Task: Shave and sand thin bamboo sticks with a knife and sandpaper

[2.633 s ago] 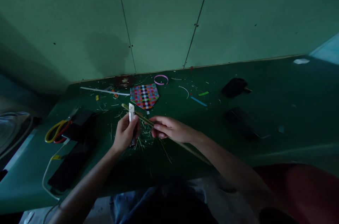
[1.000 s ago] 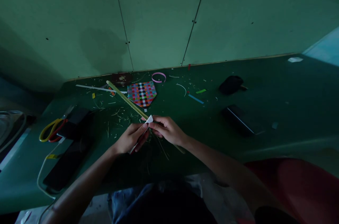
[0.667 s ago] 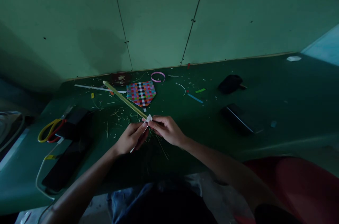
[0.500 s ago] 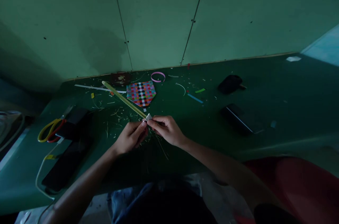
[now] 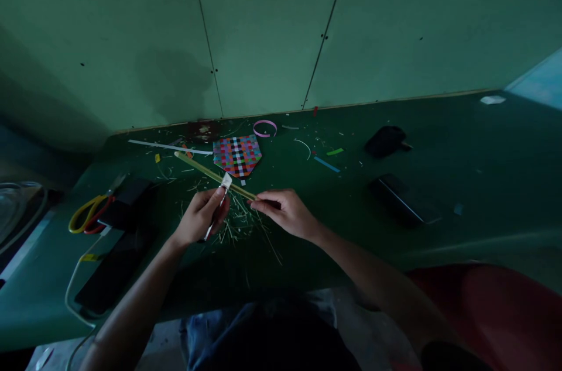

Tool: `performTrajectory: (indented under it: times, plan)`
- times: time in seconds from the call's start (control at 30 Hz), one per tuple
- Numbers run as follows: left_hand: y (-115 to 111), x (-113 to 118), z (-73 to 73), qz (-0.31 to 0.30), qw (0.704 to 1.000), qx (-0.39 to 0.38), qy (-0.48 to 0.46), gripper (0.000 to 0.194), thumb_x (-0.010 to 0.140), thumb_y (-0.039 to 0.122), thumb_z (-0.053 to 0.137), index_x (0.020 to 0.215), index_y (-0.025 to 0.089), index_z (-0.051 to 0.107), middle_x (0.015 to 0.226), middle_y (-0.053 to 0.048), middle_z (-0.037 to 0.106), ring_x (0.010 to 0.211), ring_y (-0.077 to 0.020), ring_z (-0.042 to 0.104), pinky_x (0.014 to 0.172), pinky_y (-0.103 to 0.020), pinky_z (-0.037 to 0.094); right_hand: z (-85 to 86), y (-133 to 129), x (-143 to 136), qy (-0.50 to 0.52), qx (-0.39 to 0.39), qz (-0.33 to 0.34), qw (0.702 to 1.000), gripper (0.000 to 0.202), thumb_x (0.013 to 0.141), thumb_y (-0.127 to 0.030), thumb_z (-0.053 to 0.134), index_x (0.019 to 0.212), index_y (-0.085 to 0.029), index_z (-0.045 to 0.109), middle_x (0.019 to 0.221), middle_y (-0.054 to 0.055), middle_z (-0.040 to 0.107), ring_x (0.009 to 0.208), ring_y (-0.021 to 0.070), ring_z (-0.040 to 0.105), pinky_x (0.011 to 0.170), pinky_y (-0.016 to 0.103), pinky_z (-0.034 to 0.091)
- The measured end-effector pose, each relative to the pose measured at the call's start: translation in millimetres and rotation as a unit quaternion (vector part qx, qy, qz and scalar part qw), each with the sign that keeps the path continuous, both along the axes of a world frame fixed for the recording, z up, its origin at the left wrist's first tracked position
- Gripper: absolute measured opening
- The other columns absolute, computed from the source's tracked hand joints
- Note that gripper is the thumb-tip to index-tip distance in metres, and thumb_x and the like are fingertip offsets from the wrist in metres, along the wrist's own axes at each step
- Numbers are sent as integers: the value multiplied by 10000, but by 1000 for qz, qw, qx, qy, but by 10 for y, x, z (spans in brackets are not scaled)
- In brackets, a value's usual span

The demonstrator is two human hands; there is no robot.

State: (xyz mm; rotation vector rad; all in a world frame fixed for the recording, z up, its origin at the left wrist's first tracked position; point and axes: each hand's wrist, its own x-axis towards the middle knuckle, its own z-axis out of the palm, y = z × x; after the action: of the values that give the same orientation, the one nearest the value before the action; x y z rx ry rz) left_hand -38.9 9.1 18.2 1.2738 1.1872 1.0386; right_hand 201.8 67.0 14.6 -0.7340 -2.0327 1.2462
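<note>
Gripping cutter (image 5: 226, 180), left fingers (image 5: 214, 200) hide its middle | right fingers (image 5: 268, 196) pinch green stick (image 5: 197, 166) | stick's near end hidden

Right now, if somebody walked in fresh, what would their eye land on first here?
Probably the multicoloured checkered woven piece, lying on the dark green table just beyond the hands. Then perhaps the bright tip of the cutter in the left hand, in front of the long yellow-green strip that the right hand grips. The scissors, with yellow and red handles, stand out at the picture's left.
</note>
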Motion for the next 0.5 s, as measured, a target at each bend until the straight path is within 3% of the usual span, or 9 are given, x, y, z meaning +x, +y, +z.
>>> performTrajectory:
  times: [0.2, 0.37, 0.5]
  plan:
    - [-7, -31, -7, -5, 1000, 9, -24, 508, 1039, 573, 482, 759, 164, 593, 517, 26, 522, 342, -85, 454, 337, -193, 308, 57, 159, 185, -23, 55, 50, 997, 297, 1010, -419, 667, 989, -156, 803, 832, 57, 732, 657, 126, 596, 561, 249, 403]
    - [8, -120, 37, 37, 996, 44, -72, 471, 1044, 538, 491, 770, 168, 585, 522, 30, 513, 334, -83, 440, 334, -194, 314, -11, 274, 442, -47, 46, 78, 995, 315, 1003, -446, 669, 1033, -163, 806, 822, 56, 734, 618, 123, 586, 527, 254, 389]
    - [33, -157, 47, 45, 994, 46, -86, 453, 1030, 540, 520, 780, 169, 588, 525, 29, 512, 337, -87, 445, 337, -196, 330, -31, 328, 634, -75, 13, 75, 994, 325, 1015, -449, 639, 1029, -168, 801, 917, 88, 769, 728, 152, 662, 602, 266, 439]
